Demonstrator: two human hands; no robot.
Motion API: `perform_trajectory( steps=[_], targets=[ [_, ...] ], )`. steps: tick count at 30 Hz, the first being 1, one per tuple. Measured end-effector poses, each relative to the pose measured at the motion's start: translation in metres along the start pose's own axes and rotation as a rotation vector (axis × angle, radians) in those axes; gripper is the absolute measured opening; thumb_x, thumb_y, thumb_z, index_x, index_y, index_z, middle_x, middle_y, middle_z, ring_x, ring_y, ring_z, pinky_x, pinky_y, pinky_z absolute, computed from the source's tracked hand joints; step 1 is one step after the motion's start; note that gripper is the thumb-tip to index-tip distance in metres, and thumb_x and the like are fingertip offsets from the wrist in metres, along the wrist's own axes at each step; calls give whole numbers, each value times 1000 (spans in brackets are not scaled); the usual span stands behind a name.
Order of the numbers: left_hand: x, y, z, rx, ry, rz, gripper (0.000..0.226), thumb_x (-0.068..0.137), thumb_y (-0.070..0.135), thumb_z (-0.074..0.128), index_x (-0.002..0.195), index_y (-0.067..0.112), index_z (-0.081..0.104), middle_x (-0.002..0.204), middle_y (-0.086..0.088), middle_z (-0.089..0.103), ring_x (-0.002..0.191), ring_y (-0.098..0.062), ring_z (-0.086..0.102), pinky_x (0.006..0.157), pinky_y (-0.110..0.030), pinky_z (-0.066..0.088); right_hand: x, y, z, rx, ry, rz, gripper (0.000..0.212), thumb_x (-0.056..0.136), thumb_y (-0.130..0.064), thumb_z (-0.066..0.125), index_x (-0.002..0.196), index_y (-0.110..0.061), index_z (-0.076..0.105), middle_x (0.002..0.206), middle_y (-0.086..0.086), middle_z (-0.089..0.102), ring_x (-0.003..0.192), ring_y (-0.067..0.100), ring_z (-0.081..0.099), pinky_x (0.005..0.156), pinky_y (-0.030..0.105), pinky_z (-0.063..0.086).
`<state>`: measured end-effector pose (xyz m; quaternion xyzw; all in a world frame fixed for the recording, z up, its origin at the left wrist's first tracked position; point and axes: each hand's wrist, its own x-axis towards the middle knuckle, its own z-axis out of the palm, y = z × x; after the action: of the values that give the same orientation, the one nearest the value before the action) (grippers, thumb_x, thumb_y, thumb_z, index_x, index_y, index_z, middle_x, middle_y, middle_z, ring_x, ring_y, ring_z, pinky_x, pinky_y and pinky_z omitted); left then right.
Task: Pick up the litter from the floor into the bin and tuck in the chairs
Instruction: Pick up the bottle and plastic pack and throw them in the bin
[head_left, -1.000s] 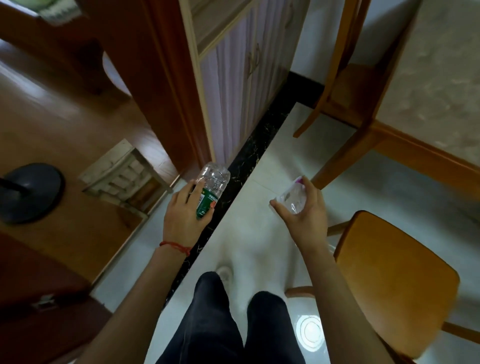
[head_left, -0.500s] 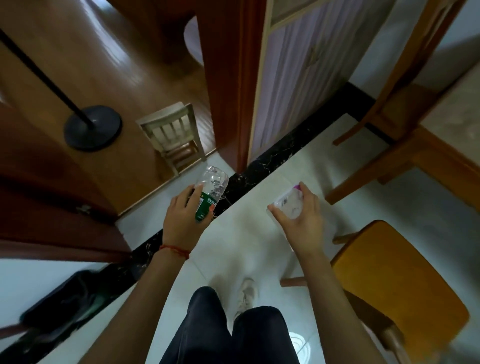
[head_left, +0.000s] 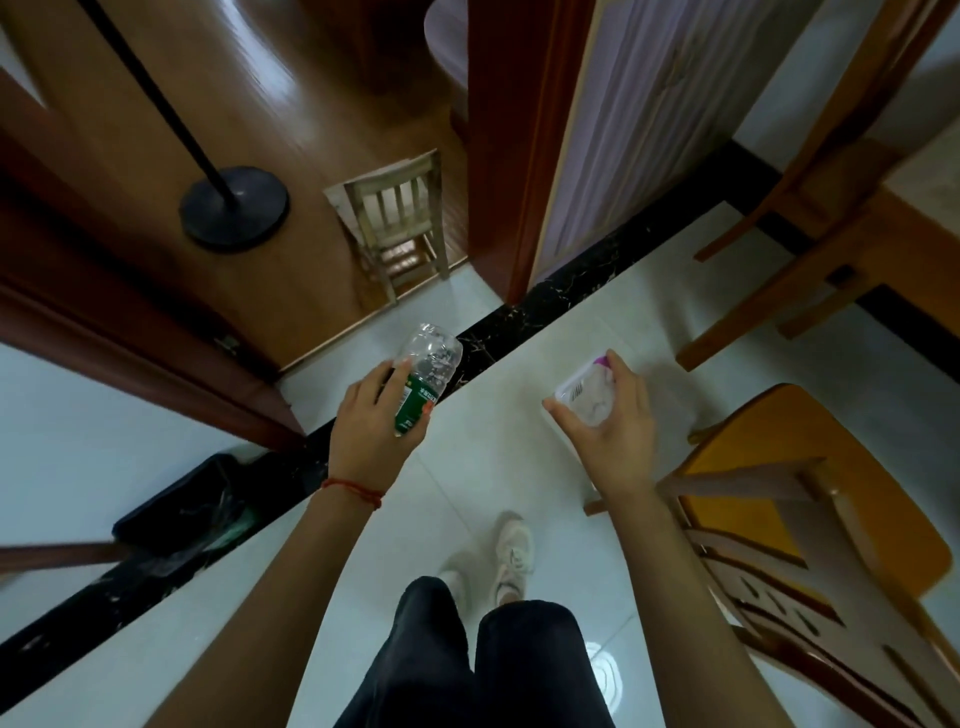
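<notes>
My left hand (head_left: 371, 431) grips a clear plastic bottle (head_left: 427, 366) with a green label, its base pointing away from me. My right hand (head_left: 610, 434) holds a crumpled clear wrapper (head_left: 584, 389) with a pink corner between thumb and fingers. A black bin (head_left: 182, 506) lined with a dark bag stands by the wall at the lower left. A wooden chair (head_left: 795, 499) stands at my right, its seat and backrest in view. A second wooden chair (head_left: 810, 171) sits at the table at the upper right.
A doorway ahead opens onto a wooden floor with a small pale chair (head_left: 400, 223) and a black lamp stand (head_left: 234, 208). A cabinet (head_left: 623, 130) stands beyond a black floor strip (head_left: 587, 280). My feet are on white tiles.
The view has swung left: the bin has come into sight at the lower left, and the chair on my right now shows its backrest. Both hands still hold their litter.
</notes>
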<state>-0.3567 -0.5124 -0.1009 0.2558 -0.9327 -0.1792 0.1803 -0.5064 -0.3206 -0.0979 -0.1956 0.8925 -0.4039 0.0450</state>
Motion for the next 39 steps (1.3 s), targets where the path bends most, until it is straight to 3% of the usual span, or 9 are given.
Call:
perform_trajectory(
  steps=[11,21,29,39],
  targets=[
    [-126,2,-39,29,123,-165,57,68,6,80,117,-7,57,113,-28,60,93,-45,59,81,-51,49,-83,-28,-6,46,-208,-99,81,68,-49,73,134,-19,36,125,4,47,111,19,47,92,43,48],
    [-260,1,-91,95,231,-430,58,66,6,81,118,-6,57,113,-28,59,95,-45,58,78,-51,51,-173,-66,29,61,-473,-340,82,69,-50,72,135,-18,36,123,3,51,109,17,49,86,27,41],
    [-356,-49,-147,152,337,-625,60,66,7,81,120,-5,55,115,-28,59,92,-44,58,77,-48,51,-255,-131,89,91,-609,-511,82,67,-49,75,133,-20,37,127,2,50,111,18,49,87,38,48],
    [-430,-158,-216,147,334,-699,61,65,5,82,118,-7,56,114,-30,59,94,-47,58,78,-52,51,-346,-205,176,79,-623,-509,79,67,-50,74,132,-24,37,125,-3,49,105,8,44,85,35,48]
  ],
)
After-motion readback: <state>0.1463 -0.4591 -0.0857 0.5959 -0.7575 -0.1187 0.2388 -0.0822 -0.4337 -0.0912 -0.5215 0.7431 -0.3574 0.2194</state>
